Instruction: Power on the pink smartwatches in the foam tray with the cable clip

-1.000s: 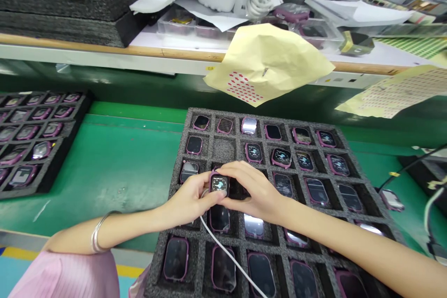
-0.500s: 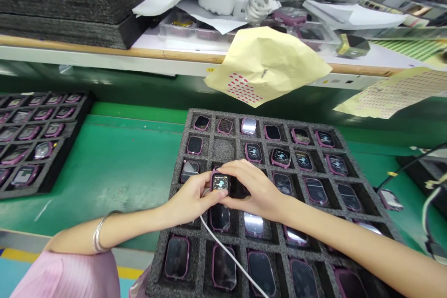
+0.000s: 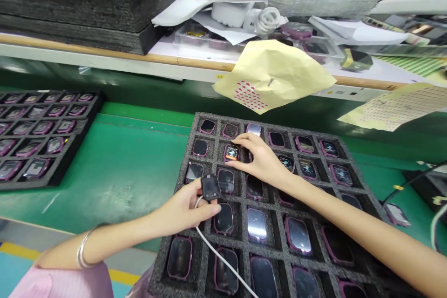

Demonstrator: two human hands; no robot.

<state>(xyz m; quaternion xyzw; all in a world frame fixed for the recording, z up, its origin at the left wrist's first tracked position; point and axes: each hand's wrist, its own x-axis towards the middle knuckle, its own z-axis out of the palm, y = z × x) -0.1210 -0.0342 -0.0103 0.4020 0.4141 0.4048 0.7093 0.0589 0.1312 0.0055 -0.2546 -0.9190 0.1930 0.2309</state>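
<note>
A dark foam tray [image 3: 195, 260] with many square pockets lies in front of me, and most pockets hold a purple-rimmed smartwatch body. My left hand [image 3: 181, 212] pinches a small black charging puck [image 3: 210, 187] over the tray's left side, and its white cable [image 3: 223, 258] trails back toward me. My right hand [image 3: 260, 158] reaches to the second row and its fingertips close on a lit smartwatch [image 3: 232, 152] sitting in its pocket. A silver bangle [image 3: 82, 252] is on my left wrist.
A second foam tray of watches [image 3: 38, 137] lies at the left on the green belt [image 3: 118, 167]. Behind is a shelf with stacked black foam [image 3: 80, 4], papers, a white coiled cable [image 3: 267, 18] and yellow sticker sheets [image 3: 275, 74]. Black cables and a device [image 3: 422, 186] sit at right.
The watch has come off the charging puck. My right hand has carried it forward into the second-row pocket that stood vacant, while my left hand keeps the puck near the tray's left side.
</note>
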